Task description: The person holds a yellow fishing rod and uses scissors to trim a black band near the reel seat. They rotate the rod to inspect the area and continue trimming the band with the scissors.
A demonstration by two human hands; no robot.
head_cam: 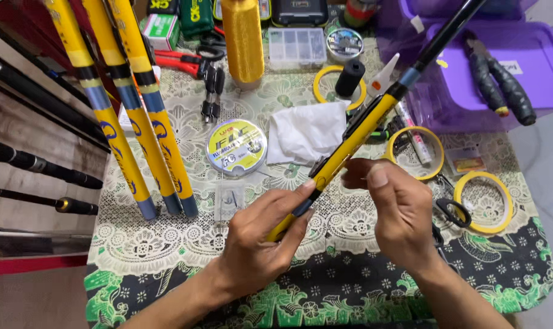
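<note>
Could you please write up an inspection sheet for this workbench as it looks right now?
Surface: table under a white lace cloth over a green and black patterned one.
Job's things: yellow rod, held slanting over the table.
Clutter: line spool, white tissue, yellow thread cone, three tape rings, clear parts box, red pliers, black pliers on a purple lid.
Grippers: left hand grips the rod's lower end; right hand pinches at the rod.
Cables: nothing seen.
Surroundings: three yellow rods lean at the left; dark rods beyond.
</note>
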